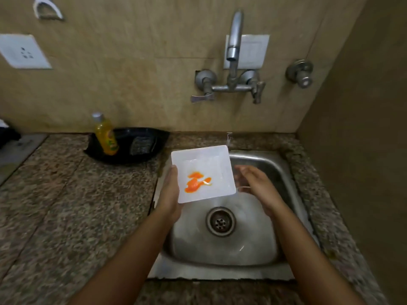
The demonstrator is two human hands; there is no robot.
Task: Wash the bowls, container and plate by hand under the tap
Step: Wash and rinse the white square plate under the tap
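Your left hand (170,192) holds the white square dish (202,172) by its left edge. The thumb lies along the rim on top, and the fingers are hidden beneath, where they presumably carry the weight. From that grip the dish reaches away to the right and tilts, probably so its far right corner meets the water falling from the tap (234,40) and the runoff drops into the sink (275,164) rather than onto the counter. The orange smear (196,182) sits just right of your thumb, in the well of the dish, and has not yet rinsed off. Your right hand (255,186) is loose and holds nothing. It waits just past the dish's right edge with water running over the fingers, likely ready to rub the smear; the blur hides whether it touches the rim. The drain (220,221) lies below and to the right of your grip. Counted, there is one dish in view, while the other bowls, container or plate are not visible. There is one spout, two lever handles (201,97) (257,91) and one separate wall valve (300,73). Beyond your grip to the left is one black tray (141,133) holding one yellow soap bottle (106,135) and one scrub pad (142,144).
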